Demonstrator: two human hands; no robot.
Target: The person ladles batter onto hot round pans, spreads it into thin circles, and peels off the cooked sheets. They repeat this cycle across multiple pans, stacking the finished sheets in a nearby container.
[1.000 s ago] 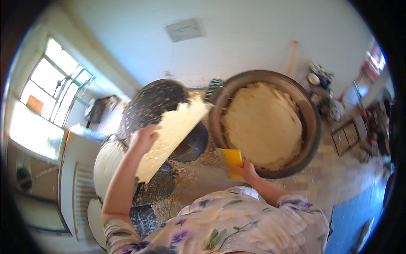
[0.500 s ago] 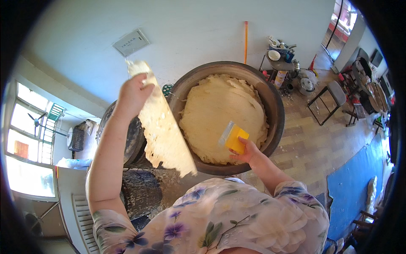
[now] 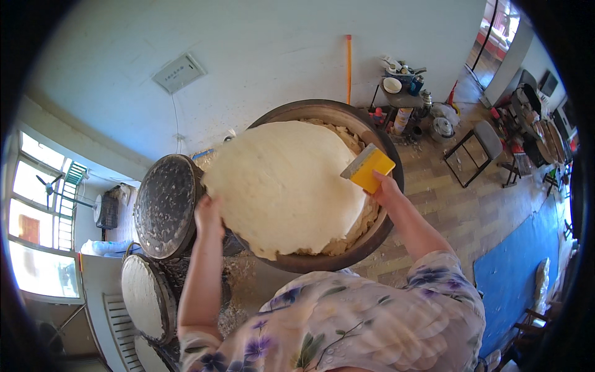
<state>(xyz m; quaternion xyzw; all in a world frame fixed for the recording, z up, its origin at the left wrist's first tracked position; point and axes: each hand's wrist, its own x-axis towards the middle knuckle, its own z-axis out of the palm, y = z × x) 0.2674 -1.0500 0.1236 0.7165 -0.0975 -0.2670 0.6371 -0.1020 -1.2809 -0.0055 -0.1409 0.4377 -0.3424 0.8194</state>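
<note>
A pale, thin round sheet of flatbread lies spread over a stack of similar sheets in a large, wide dark basin, overhanging it at the left. My left hand is closed on the sheet's left edge, slightly blurred. My right hand grips a yellow-handled scraper, held over the right edge of the sheet. Left of the basin is a dark round griddle speckled with scraps. Below it another round griddle bears a white layer.
A folding chair, a small table with bowls, and a silver pot stand at the right. A blue mat lies on the floor. An orange pole leans on the back wall; a fan is by the left window.
The sheet, held up at an angle in my left hand earlier, now lies flat across the stack. My left hand has dropped lower; my right hand has moved up and right with the scraper.
</note>
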